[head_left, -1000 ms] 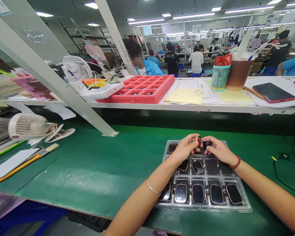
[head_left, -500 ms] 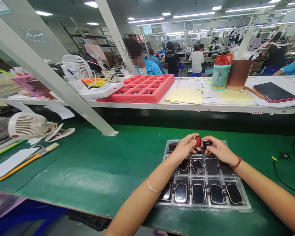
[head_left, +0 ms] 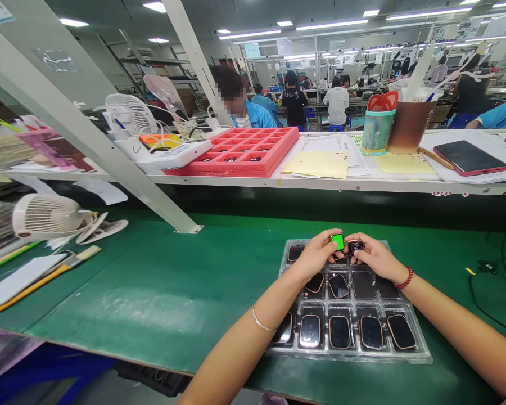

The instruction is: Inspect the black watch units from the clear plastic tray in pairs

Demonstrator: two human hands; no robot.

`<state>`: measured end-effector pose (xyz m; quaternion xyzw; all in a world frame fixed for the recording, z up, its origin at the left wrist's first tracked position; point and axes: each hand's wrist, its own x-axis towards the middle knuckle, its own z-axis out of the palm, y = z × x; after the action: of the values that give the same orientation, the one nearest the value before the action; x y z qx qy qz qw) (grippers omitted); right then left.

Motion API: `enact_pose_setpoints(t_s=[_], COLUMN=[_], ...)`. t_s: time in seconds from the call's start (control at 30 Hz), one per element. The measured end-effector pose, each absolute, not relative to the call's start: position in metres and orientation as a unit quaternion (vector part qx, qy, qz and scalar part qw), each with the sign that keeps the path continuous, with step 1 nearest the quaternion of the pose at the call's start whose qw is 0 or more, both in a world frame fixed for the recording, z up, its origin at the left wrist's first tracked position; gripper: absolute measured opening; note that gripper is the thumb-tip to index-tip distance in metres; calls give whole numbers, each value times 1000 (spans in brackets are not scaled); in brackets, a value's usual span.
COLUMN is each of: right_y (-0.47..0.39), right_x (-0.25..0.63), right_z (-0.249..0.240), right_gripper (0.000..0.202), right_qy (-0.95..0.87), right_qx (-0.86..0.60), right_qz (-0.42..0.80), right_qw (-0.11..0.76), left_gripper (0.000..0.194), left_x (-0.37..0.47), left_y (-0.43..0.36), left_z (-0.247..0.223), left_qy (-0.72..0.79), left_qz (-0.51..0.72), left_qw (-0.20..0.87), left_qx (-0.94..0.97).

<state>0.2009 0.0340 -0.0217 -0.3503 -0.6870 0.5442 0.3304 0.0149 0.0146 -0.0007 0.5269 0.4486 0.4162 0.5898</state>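
The fingers of your left hand (head_left: 317,256) pinch a green-lit watch (head_left: 338,242), those of your right hand (head_left: 375,259) a dark-screened watch (head_left: 355,245), above the clear tray (head_left: 349,356)'s far side, both likely light, rigid, slick-faced, safest held by their rims.

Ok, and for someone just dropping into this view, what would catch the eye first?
Probably the small square watch face lit bright green, held in the left hand above the clear plastic compartment tray; the right hand holds a dark-screened one beside it. Next, the bright red slab with square compartments on the white shelf behind the green work surface.
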Motion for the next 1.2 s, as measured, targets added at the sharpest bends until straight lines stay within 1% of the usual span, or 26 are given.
enact_pose_setpoints(t_s=[0.37,0.6,0.77,0.93,1.2], right_y=[34,35,35,35,35], right_x=[201,202,201,201,201], right_z=[-22,-23,-23,-22,-24], right_gripper=[30,27,26,26,25], right_qy=[-689,-691,-689,-689,-682], right_qx=[-352,-351,-346,-348,-343], right_qz=[544,542,548,545,554], right_qw=[326,324,325,327,333], left_gripper=[38,29,34,31,35], left_x=[15,16,17,18,19], left_y=[13,11,11,10,9], left_z=[3,4,6,7,8], left_qy=[454,437,440,436,437], left_qz=[408,429,442,436,440], left_qw=[576,583,572,575,568], left_qx=[544,534,533,538,541])
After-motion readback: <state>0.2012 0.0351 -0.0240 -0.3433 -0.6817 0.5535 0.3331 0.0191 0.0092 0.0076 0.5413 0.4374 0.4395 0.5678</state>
